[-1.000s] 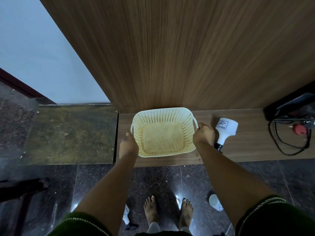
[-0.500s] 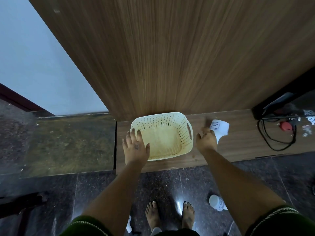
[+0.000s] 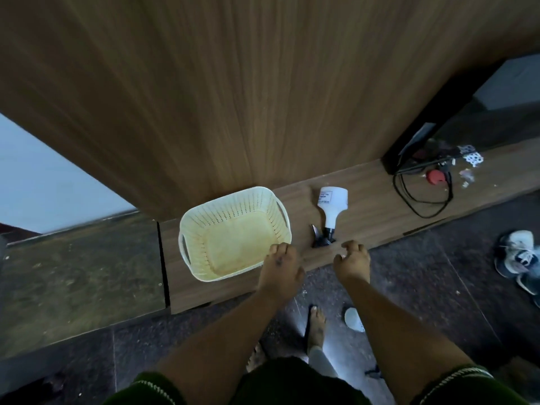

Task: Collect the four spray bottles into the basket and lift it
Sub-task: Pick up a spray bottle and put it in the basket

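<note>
From my feed I see the basket (image 3: 233, 233) sitting empty on the low wooden ledge (image 3: 374, 206) against the wood panel (image 3: 263, 92). My left grip (image 3: 280, 268) hangs over the basket's near right corner, fingers loosely bent and holding nothing; I cannot tell whether the fingertips touch the rim. My right grip (image 3: 352, 263) hovers at the ledge's front edge, fingers loosely curled, also empty. One spray bottle (image 3: 331, 209) lies on its side on the ledge just right of the basket, white body toward the panel, black trigger head pointing toward me, close in front of the right grip and between the two. Another white bottle (image 3: 354, 319) lies on the dark floor (image 3: 438, 287) below the right forearm, near my bare foot (image 3: 317, 325). A black cable (image 3: 420, 200) loops at the ledge's right end, and shoes (image 3: 517, 255) sit on the floor at far right
</note>
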A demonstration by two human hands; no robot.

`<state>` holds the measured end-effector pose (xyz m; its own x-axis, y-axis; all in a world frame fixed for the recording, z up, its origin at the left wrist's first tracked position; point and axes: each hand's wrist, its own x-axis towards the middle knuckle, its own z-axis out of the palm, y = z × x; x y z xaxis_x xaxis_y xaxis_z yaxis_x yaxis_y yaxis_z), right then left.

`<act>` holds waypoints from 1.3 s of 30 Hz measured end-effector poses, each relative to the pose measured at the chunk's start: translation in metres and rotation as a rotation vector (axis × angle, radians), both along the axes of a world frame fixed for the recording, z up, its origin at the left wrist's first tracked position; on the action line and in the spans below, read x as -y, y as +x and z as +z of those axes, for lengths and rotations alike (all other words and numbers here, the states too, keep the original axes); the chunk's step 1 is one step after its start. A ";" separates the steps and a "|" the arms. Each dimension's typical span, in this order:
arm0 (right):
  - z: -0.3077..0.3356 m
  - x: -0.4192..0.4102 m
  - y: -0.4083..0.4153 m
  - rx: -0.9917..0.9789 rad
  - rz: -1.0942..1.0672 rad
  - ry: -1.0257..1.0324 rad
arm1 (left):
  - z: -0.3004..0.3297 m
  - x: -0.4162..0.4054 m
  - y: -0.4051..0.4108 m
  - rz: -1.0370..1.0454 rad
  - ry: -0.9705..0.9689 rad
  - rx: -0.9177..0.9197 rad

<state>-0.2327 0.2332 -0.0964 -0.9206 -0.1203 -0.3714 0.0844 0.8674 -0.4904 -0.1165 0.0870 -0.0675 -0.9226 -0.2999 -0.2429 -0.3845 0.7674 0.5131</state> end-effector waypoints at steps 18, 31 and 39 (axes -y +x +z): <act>-0.075 0.002 -0.150 -0.157 0.505 0.005 | -0.122 -0.041 -0.163 0.492 0.381 0.364; -0.079 0.021 -0.198 -0.008 0.609 -0.115 | -0.151 -0.040 -0.169 0.597 0.431 0.517; -0.078 0.004 -0.207 0.107 0.451 -0.219 | -0.109 -0.030 -0.164 0.725 0.454 0.261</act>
